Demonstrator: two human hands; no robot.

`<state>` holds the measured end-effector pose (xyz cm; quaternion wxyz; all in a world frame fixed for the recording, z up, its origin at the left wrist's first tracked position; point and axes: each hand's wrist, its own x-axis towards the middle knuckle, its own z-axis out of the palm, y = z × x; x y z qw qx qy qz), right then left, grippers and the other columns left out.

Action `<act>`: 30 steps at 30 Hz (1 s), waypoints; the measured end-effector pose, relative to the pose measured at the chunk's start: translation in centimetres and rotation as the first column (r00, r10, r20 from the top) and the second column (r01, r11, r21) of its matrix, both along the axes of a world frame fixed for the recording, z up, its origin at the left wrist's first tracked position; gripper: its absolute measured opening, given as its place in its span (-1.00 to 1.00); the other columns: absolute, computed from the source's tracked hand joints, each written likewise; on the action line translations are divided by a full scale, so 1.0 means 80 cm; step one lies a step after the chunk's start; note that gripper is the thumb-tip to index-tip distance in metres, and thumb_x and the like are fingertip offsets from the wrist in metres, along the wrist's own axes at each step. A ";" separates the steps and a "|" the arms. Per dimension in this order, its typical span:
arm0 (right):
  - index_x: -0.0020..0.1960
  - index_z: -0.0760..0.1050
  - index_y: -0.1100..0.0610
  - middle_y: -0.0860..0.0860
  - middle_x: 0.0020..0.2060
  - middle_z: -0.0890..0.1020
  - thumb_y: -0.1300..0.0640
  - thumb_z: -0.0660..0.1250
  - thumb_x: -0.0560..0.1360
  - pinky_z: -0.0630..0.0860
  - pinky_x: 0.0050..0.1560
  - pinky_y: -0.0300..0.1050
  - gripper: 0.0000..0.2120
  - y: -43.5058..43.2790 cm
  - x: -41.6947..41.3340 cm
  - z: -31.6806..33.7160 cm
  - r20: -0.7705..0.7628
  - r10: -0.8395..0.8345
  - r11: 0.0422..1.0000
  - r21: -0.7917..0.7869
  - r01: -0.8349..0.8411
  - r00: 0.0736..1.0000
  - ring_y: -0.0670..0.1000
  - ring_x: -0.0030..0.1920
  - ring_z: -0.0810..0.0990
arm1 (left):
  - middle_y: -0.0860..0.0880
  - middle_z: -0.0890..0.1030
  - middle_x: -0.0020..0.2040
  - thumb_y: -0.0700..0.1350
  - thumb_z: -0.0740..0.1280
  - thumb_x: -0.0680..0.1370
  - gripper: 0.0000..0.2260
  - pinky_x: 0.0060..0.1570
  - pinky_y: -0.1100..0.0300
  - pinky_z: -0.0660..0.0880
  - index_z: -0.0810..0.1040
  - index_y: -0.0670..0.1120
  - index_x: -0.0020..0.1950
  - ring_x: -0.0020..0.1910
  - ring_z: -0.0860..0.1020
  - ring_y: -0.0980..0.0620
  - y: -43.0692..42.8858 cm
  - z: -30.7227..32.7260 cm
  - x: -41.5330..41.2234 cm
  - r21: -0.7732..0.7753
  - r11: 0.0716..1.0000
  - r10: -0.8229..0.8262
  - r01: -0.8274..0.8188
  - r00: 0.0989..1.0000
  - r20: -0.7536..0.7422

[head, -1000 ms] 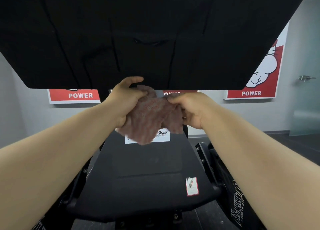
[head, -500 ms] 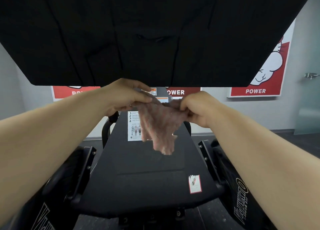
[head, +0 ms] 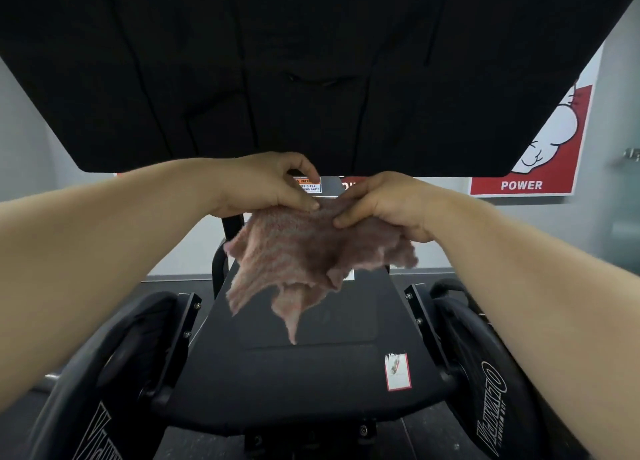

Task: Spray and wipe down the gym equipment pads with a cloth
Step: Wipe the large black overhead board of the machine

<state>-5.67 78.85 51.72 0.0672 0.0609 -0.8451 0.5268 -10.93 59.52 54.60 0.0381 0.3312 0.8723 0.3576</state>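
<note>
nearest, a sloped black panel is seen below, flanked by weight plates. over its far half the cloth is hung in a bunch, its top edge run left to right and pinched by the left hand and the right hand, both equally near. the large black pad lies just above and beyond them, its top cut off. no spray bottle is seen.

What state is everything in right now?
left hand, pinching the cloth's upper edge.
right hand, gripping the cloth beside it.
cloth, crumpled, hanging loose between both hands.
lower panel, not touched by the cloth; wetness not discernible.
sticker, torn, stuck on the lower panel.
weight plates, mounted either side of the panel.
</note>
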 end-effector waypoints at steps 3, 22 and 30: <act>0.01 0.67 0.22 0.09 -0.16 0.73 0.30 0.56 0.32 0.62 -0.11 -0.17 -0.73 0.004 0.004 0.006 0.043 -0.011 0.992 0.126 0.005 0.999 0.03 -0.15 0.72 | 0.01 0.68 -0.01 -0.11 0.44 0.51 -0.76 -0.02 0.21 0.58 0.58 -0.01 0.17 -0.01 0.67 0.06 -0.010 0.005 -0.001 -0.164 0.986 0.014 -0.003 0.998 0.065; -0.04 0.64 0.22 0.10 -0.16 0.71 0.22 0.50 0.45 0.61 -0.33 -0.22 -0.88 0.029 0.004 0.011 -0.052 -0.201 0.948 0.242 0.207 0.978 -0.04 -0.27 0.71 | 0.13 0.68 -0.24 -0.01 0.52 0.44 -0.95 0.00 0.23 0.49 0.70 0.05 -0.20 -0.07 0.59 0.08 -0.036 -0.005 -0.027 -0.395 0.895 0.145 -0.206 0.973 -0.178; -0.09 0.61 0.21 0.06 -0.28 0.67 0.22 0.50 0.39 0.56 -0.43 -0.23 -0.87 0.007 0.000 -0.001 -0.032 -0.308 0.944 -0.135 0.301 0.951 -0.04 -0.39 0.65 | 0.05 0.64 -0.32 0.06 0.42 0.51 -0.83 -0.37 0.26 0.55 0.62 -0.03 -0.10 -0.38 0.62 0.12 -0.009 -0.002 -0.010 0.030 0.934 0.333 -0.357 0.897 0.291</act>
